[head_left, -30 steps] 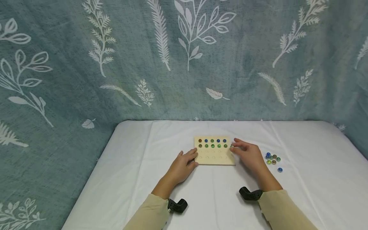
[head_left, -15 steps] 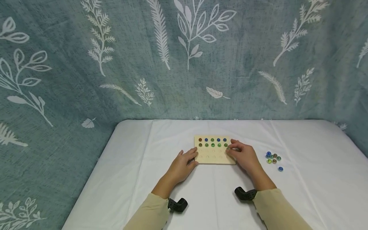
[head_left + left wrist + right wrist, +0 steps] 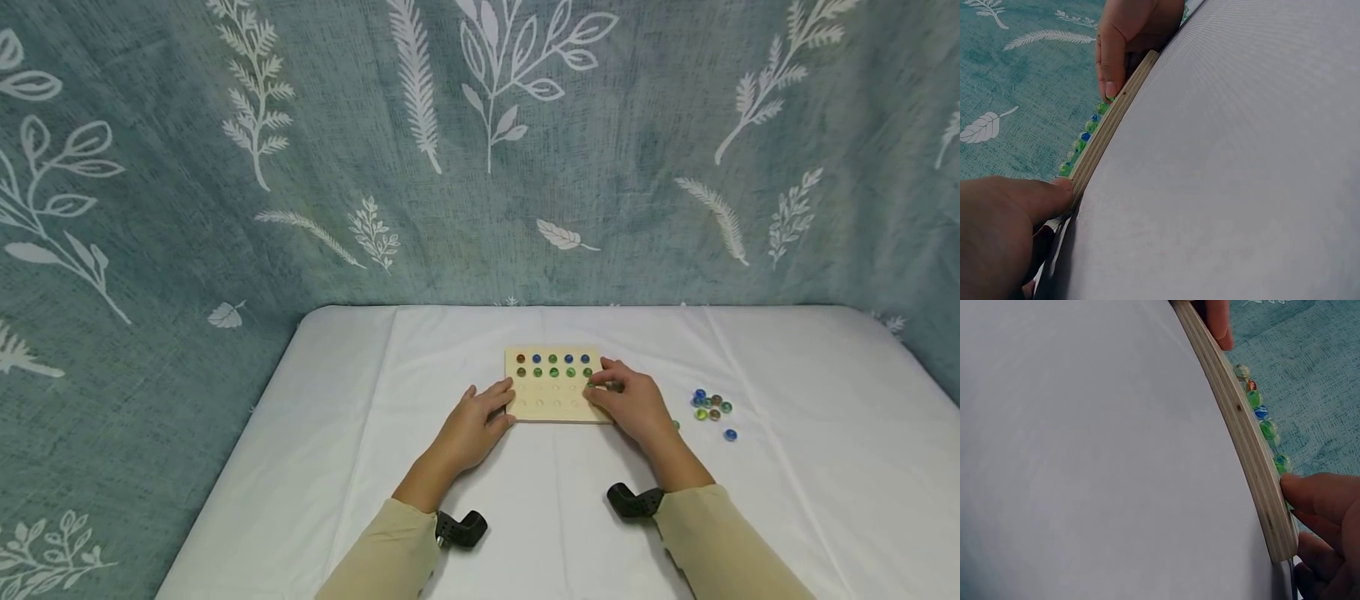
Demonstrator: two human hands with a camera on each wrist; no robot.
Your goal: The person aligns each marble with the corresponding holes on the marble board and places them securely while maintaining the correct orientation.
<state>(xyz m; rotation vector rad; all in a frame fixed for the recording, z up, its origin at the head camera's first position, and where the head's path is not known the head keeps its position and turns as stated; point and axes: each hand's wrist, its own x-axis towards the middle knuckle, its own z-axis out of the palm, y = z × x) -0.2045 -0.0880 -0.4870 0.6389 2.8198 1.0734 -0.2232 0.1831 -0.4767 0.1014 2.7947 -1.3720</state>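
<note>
A small wooden board with rows of dimples lies on the white table. Its two far rows hold orange, blue and green marbles. My left hand rests with straight fingers against the board's left edge; in the left wrist view its thumb touches the board's corner. My right hand is over the board's right end and pinches a green marble at the third row. In the right wrist view the fingers sit at the board's edge beside a green marble.
A cluster of loose marbles lies on the white cloth right of the board, with a single blue marble nearer me. Black wrist camera mounts sit on both forearms. A leaf-patterned teal curtain backs the table.
My right hand has moved left from beside the board's right edge onto its third row, carrying the green marble. The left hand has stayed at the left edge.
</note>
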